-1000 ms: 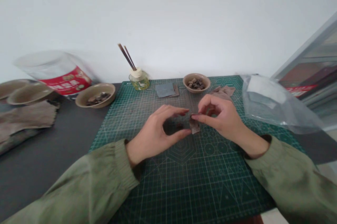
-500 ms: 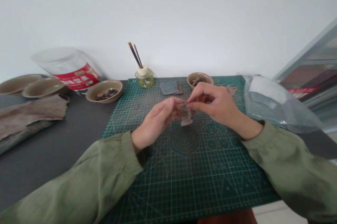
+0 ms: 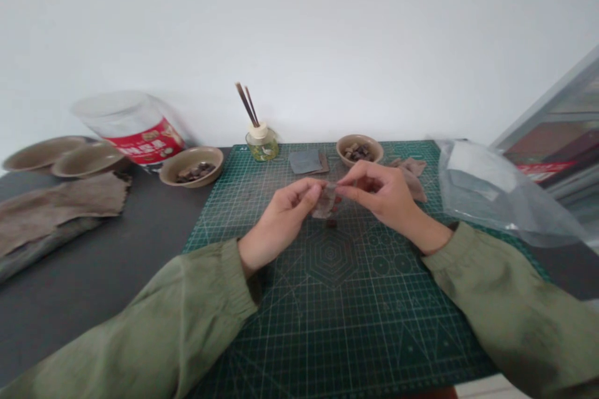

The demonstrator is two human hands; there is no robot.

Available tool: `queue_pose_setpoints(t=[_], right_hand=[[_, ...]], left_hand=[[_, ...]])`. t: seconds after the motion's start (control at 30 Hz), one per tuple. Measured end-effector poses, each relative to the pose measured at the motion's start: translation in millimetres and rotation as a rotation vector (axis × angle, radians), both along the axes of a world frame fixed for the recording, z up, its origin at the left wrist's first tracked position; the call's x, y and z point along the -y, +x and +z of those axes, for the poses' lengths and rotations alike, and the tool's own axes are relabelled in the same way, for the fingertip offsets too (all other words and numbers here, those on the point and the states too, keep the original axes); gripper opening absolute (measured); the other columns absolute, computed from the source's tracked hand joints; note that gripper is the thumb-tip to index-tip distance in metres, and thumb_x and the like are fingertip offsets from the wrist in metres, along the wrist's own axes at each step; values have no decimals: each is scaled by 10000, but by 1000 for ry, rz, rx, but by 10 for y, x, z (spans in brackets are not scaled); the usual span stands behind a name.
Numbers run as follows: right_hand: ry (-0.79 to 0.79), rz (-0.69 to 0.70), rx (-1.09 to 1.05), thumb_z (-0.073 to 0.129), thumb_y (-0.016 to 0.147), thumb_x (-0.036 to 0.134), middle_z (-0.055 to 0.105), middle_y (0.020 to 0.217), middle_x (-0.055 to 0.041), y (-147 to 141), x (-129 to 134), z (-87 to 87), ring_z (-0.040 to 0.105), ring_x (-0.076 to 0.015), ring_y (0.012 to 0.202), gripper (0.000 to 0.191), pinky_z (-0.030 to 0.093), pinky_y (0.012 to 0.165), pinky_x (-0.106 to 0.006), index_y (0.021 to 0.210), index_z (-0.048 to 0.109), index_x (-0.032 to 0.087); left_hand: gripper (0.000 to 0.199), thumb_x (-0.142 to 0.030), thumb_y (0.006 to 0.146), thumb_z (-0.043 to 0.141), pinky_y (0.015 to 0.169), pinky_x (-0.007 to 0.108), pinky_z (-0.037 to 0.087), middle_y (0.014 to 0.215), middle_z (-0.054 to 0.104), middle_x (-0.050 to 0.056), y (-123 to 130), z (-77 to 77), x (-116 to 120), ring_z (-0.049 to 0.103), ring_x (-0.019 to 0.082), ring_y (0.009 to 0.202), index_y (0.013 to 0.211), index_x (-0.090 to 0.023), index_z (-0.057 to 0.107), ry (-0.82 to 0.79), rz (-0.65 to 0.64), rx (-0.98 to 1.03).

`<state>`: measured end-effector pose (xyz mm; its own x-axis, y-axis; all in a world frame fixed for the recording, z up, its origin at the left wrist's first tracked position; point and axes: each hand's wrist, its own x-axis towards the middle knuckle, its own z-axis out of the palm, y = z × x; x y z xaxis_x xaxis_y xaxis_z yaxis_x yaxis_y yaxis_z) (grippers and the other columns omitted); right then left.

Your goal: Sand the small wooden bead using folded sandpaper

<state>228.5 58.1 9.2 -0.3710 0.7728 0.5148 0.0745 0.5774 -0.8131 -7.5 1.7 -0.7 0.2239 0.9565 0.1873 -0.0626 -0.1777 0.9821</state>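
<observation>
Over the middle of the green cutting mat (image 3: 281, 299), both hands are on a small clear plastic bag (image 3: 324, 206). My left hand (image 3: 291, 202) pinches the bag's upper left edge between thumb and fingers. At the opposite upper corner, the thumb and index finger of my right hand (image 3: 381, 193) are closed on its edge. A small dark brown block (image 3: 332, 223) shows just below the bag; whether it touches the bag I cannot tell. Behind the hands lie flat grey and brown pieces (image 3: 306, 162), and a bowl (image 3: 359, 142) of small brown blocks.
A reed diffuser (image 3: 262, 142) stands at the mat's back edge. Crumpled brownish cloth (image 3: 412, 177) and a large clear plastic bag (image 3: 491, 190) lie right. On the left are another bowl (image 3: 191, 167) with small pieces, a red-labelled plastic jar (image 3: 140, 130), stacked-looking bowls (image 3: 87, 158) and a rough brown hide (image 3: 60, 205).
The small bag has gone from hanging upright to being held more stretched between the hands. A dark block now shows beneath it. The whole view has shifted slightly.
</observation>
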Motion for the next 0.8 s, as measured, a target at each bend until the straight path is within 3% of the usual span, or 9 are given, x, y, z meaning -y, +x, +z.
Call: queue_pose_setpoints(t=[0.27, 0.4, 0.6, 0.8], right_hand=[[-32, -4, 48, 929, 990, 422, 759, 806, -11, 18, 16, -29, 614, -139, 573, 209, 443, 530, -297, 1000, 868, 222], [-44, -16, 78, 896, 998, 367, 750, 787, -4, 2, 30, -32, 616, -144, 594, 169, 470, 550, -287, 1011, 826, 214], [-21, -20, 77, 847, 991, 339, 752, 908, -28, -17, 37, -41, 649, -157, 717, 159, 491, 595, -279, 991, 758, 207], [13, -44, 87, 852, 988, 339, 724, 808, -6, -22, 57, -51, 583, -137, 620, 170, 450, 536, -271, 964, 740, 213]], left_hand=[[478, -528, 966, 936, 804, 304, 604, 1054, 854, 83, -25, 15, -14, 749, 190, 884, 1268, -172, 833, 18, 39, -38], [399, -432, 876, 1013, 786, 292, 601, 966, 841, 52, -35, 10, -30, 747, 176, 836, 1098, -170, 811, 32, 86, -43], [328, -405, 899, 996, 702, 261, 530, 837, 778, 18, -38, 12, -23, 676, 141, 738, 936, -162, 778, 47, 139, -66], [339, -426, 905, 992, 709, 274, 543, 855, 788, 29, -13, 35, -10, 673, 145, 730, 951, -166, 779, 64, 155, -66]])
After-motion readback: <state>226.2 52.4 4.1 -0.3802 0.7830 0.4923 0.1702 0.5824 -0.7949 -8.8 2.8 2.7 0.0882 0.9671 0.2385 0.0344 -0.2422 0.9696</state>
